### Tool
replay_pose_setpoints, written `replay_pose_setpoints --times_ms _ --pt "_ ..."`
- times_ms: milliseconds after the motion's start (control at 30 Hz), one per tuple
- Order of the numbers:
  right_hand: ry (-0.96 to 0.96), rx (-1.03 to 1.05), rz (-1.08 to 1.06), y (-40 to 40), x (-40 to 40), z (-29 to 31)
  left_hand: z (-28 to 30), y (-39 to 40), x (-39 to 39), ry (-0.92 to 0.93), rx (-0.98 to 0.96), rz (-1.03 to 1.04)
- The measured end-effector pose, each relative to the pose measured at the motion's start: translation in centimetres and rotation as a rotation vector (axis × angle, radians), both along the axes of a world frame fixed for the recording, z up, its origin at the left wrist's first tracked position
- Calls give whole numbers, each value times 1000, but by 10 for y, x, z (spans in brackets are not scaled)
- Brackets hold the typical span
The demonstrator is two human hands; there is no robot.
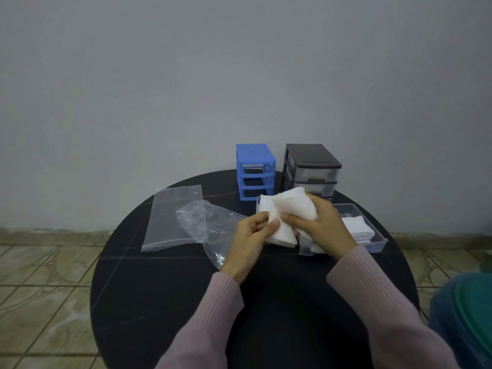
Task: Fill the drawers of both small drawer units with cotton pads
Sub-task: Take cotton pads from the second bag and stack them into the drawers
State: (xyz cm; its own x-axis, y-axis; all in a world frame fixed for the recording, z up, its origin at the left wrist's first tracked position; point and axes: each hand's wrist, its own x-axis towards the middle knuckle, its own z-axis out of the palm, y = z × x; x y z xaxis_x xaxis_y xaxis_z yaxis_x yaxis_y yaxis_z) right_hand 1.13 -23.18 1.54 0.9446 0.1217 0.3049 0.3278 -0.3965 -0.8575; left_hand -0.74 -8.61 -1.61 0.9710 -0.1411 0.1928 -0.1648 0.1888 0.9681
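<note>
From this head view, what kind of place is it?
Likely a room in a home, not a lab: a small round black table against a plain grey wall, patterned floor tiles, and two hobby-size drawer units for cotton pads.

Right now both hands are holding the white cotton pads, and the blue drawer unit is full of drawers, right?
Not quite. Both hands, left hand and right hand, hold the cotton pads, but the blue drawer unit stands with empty slots, as the head view shows.
</note>
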Motion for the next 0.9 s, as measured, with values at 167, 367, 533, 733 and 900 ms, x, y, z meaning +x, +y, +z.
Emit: replay_pose_setpoints --times_ms 167,367,533,733,900 --pt "66 99 -33 -5 2 -3 0 0 1 5 39 58" --pt "164 300 -57 -3 -2 -4 -6 1 5 20 -6 204" --pt "333 517 33 2 -10 -5 -8 2 3 -59 -34 323" --pt "397 526 136 13 -15 -9 -5 -1 3 -118 75 330" --pt "301 252 118 19 -14 -14 1 -3 1 41 -118 204"
